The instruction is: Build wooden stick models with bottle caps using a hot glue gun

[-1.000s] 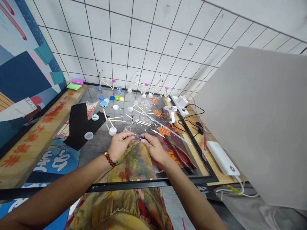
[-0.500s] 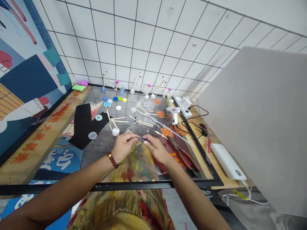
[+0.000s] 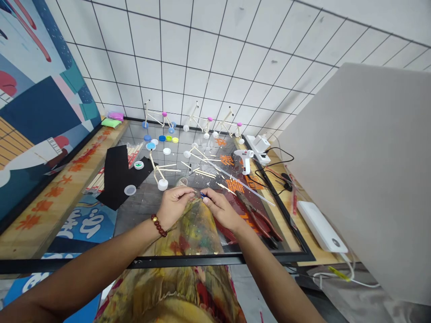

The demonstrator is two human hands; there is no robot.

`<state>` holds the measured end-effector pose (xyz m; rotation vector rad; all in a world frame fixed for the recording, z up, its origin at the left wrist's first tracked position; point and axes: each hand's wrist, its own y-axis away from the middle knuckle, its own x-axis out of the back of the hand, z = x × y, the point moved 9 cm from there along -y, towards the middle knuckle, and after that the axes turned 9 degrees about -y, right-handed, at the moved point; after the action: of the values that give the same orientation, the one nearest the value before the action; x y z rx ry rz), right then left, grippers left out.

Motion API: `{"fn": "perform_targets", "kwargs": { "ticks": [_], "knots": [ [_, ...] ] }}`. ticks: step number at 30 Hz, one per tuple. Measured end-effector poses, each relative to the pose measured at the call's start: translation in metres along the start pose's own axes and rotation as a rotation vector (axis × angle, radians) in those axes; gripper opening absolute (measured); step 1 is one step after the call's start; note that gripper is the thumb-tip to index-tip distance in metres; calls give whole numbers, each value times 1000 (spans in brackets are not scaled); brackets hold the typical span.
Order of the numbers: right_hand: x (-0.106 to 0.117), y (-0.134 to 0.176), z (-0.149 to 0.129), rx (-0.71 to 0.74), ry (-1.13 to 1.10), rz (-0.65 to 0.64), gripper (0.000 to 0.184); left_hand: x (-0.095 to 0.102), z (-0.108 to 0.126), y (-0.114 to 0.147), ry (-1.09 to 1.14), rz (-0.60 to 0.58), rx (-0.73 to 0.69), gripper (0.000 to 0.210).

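Note:
My left hand [image 3: 175, 205], with a beaded bracelet on its wrist, is closed in a pinch above the glass tabletop near its front; what its fingertips hold is too small to make out. Facing it, my right hand [image 3: 220, 207] pinches a small dark blue object [image 3: 203, 195] whose kind does not show. The fingertips of both hands are a small gap apart. Just beyond them stands a partly built stick frame [image 3: 155, 170] on a white bottle cap [image 3: 162, 184]. Cut wooden sticks [image 3: 205, 173] and shavings lie scattered to its right.
Stick models [image 3: 193, 117] with cap wheels line the back. A glue gun [image 3: 245, 159], red-handled pliers [image 3: 259, 217], a clear glue stick [image 3: 249, 188] and a white power bank [image 3: 321, 226] are at right. Black sheet [image 3: 114, 179] and loose caps [image 3: 167, 151] lie left of centre.
Almost nothing differs. The blue object in my right hand has shifted very slightly right, and the view has moved a touch.

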<state>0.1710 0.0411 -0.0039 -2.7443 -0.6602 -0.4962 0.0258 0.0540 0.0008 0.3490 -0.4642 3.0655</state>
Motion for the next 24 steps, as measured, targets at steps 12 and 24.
{"fn": "perform_targets", "kwargs": {
  "ticks": [12, 24],
  "knots": [
    [3, -1, 9, -36, -15, 86, 34, -4, -11, 2, 24, -24, 99, 11],
    [34, 4, 21, -27, -104, 416, 36, -34, -20, 13, 549, -239, 410, 51]
  ]
}}
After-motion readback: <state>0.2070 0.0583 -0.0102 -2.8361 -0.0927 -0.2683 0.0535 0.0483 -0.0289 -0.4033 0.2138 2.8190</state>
